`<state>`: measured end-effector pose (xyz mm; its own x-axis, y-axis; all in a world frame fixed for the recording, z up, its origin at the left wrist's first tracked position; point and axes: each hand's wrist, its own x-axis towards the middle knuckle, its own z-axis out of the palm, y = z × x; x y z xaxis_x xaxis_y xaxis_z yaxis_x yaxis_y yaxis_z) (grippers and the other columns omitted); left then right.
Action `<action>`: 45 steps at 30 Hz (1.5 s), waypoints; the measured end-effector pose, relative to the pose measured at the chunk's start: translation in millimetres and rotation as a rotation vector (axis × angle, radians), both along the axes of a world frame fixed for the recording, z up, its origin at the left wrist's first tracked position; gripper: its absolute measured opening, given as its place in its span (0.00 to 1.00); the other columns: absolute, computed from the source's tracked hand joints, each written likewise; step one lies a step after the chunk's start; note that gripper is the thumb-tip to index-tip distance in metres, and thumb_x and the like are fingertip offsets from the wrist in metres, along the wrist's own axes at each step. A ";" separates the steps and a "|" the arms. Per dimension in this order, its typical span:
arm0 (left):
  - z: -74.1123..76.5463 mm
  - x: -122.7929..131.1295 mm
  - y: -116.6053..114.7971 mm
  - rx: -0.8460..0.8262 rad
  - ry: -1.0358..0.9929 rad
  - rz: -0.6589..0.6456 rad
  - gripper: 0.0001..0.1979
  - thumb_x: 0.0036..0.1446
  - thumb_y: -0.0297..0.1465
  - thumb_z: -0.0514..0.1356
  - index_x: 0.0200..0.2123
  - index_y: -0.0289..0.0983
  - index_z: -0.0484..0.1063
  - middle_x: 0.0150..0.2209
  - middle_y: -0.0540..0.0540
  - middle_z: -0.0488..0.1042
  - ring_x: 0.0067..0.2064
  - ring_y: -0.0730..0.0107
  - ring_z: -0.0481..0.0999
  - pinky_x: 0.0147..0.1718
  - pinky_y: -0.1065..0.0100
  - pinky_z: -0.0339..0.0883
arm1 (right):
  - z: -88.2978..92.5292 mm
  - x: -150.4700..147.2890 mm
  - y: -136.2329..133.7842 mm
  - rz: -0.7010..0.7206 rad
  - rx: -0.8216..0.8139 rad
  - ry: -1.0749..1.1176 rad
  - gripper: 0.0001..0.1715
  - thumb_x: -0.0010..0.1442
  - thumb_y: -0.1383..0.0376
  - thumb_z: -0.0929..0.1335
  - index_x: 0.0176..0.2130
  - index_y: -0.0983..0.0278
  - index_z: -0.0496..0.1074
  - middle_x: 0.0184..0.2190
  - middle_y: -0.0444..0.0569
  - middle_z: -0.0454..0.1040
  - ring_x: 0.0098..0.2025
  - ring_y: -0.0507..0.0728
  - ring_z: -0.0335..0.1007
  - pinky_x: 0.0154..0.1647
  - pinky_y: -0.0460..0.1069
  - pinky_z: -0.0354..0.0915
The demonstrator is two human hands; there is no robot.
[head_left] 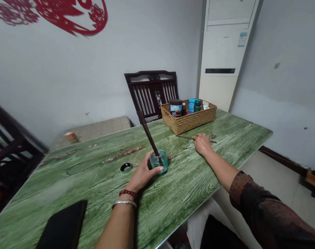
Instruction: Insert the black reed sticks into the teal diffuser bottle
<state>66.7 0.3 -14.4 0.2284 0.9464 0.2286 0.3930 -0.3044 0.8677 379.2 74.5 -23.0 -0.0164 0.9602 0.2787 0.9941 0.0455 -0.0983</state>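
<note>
My left hand [146,169] is wrapped round a small teal glass diffuser bottle [162,162] that stands upright on the table. Several dark reed sticks [150,136] rise from its mouth, leaning to the left. Farther right, my right hand [202,142] is closed over a thin dark reed stick [184,137] at the tabletop, and the stick's two ends show on either side of the fingers. A black ring-shaped cap [126,167] lies to the left of the bottle, apart from my left hand.
A woven basket [191,123] with jars and bottles sits at the table's far side. On the green wood-patterned table [95,180], a black flat case [64,224] lies near left. Behind stand a dark wooden chair [153,91] and a white cabinet-like unit [219,90].
</note>
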 end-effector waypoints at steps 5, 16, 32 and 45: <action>0.9 0.2 -0.1 0.001 -0.017 -0.025 0.40 0.44 0.44 0.72 0.58 0.36 0.66 0.54 0.37 0.77 0.55 0.46 0.76 0.58 0.48 0.66 | -0.2 -1.7 -1.9 0.012 -0.011 -0.043 0.21 0.68 0.67 0.60 0.51 0.62 0.79 0.51 0.58 0.75 0.55 0.64 0.64 0.52 0.54 0.57; -1.8 -0.7 1.4 -0.021 -0.016 -0.008 0.41 0.43 0.44 0.72 0.59 0.36 0.65 0.56 0.35 0.76 0.57 0.45 0.75 0.60 0.47 0.63 | 0.5 -0.6 -2.1 -0.008 0.022 -0.007 0.17 0.67 0.65 0.63 0.47 0.62 0.80 0.50 0.57 0.75 0.54 0.65 0.64 0.52 0.55 0.56; 1.9 0.0 -0.9 -0.014 0.008 0.020 0.41 0.42 0.44 0.72 0.58 0.36 0.67 0.52 0.37 0.78 0.55 0.46 0.76 0.58 0.48 0.65 | 29.6 -19.0 -9.8 0.247 0.350 0.531 0.08 0.63 0.66 0.63 0.39 0.63 0.73 0.37 0.51 0.78 0.42 0.58 0.72 0.48 0.50 0.64; -0.5 -1.4 0.8 0.014 -0.009 -0.010 0.40 0.43 0.44 0.72 0.58 0.37 0.67 0.53 0.37 0.77 0.55 0.46 0.75 0.59 0.47 0.64 | 114.3 -123.5 -38.7 0.806 0.262 1.550 0.15 0.58 0.52 0.70 0.37 0.59 0.65 0.28 0.40 0.76 0.27 0.50 0.71 0.26 0.44 0.71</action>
